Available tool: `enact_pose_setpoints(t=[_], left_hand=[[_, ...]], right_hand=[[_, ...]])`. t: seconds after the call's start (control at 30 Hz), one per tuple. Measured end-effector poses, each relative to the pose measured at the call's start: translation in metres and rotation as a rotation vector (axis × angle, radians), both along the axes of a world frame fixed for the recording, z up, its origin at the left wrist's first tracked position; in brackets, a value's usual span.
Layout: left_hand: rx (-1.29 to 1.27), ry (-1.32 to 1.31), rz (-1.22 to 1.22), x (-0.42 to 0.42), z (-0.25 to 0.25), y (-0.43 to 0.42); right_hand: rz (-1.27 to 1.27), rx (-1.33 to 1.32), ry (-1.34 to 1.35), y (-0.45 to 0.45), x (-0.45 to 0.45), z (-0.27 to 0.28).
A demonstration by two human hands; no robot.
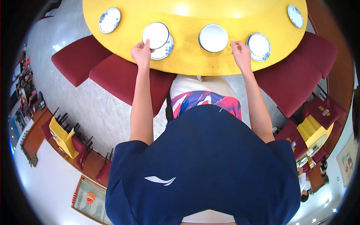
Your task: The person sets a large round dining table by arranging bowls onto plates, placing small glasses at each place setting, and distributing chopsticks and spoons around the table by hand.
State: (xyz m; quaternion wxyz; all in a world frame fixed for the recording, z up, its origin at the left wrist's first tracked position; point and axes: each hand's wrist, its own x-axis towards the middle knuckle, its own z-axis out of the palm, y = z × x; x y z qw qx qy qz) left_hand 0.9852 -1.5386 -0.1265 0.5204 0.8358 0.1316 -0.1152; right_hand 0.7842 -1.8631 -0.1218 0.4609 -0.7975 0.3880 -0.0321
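My left hand (141,53) grips the near edge of a white bowl (155,35) with a dark rim, thumb on top. The bowl overlaps a blue-patterned plate (164,53) under it. A second white bowl (213,38) stands on the yellow table (183,58) between my hands. To its right is my right hand (240,52), its thumb and forefinger close together beside that bowl; whether anything small is between them is hard to see. Just right of this hand, a small white dish (259,46) sits on another blue-patterned plate (266,57).
More patterned plates lie at the table's left (110,20) and right (295,16). Dark red chairs (123,80) stand along the table's near edge on both sides. A person (304,195) is partly visible at the lower right.
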Motion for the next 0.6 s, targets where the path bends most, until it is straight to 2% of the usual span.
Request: enact_pose_setpoints(t=[0.07, 0.17, 0.3, 0.6], left_hand=[[0.065, -0.018, -0.002, 0.002, -0.026, 0.026], [0.191, 0.034, -0.016, 0.001, -0.032, 0.034], [0.029, 0.069, 0.101, 0.001, -0.052, 0.039], [0.011, 0.016, 0.076, -0.006, -0.058, 0.039]], right_hand=[[0.021, 0.052, 0.072, 0.003, 0.004, -0.004], [0.040, 0.091, 0.192, 0.005, 0.009, -0.003], [0.090, 0.112, 0.227, 0.011, 0.014, 0.010], [0.165, -0.013, 0.206, 0.011, 0.023, 0.011]])
